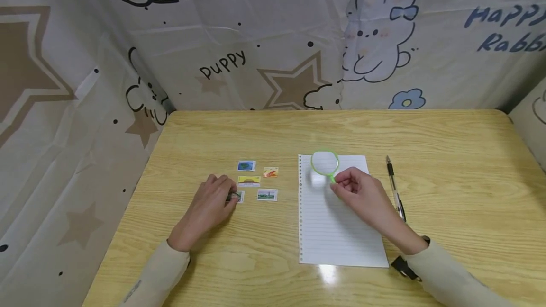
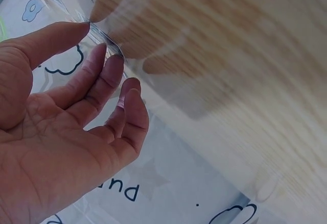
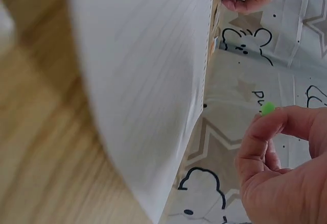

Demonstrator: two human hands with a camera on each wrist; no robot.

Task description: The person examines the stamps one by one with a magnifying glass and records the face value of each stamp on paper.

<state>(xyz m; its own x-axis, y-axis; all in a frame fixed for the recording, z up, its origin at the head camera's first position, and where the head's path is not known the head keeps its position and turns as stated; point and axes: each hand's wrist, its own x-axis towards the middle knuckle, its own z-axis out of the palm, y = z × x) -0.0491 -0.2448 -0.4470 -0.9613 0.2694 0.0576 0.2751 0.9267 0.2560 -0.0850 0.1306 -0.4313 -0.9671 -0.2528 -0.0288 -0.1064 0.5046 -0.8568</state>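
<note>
My right hand (image 1: pixel 358 194) pinches the short green handle of a magnifying glass (image 1: pixel 325 162), its round lens held over a lined sheet of paper (image 1: pixel 341 231). In the right wrist view only the green handle end (image 3: pixel 267 108) shows at the fingertips. At the left, my left hand (image 1: pixel 211 200) has thumb and fingertips at a small greenish stamp (image 1: pixel 241 197), partly covered by the fingers. Around it lie a blue stamp (image 1: pixel 246 166), a yellow stamp (image 1: pixel 249 181), an orange stamp (image 1: pixel 270 172) and a green-and-white stamp (image 1: pixel 267 195).
A clear pen with a black grip (image 1: pixel 394 186) lies right of the paper on the wooden table (image 1: pixel 460 179). Near the right wrist is a black strap (image 1: pixel 404 268). Printed cloth (image 1: pixel 281 27) hangs behind the table and along its sides.
</note>
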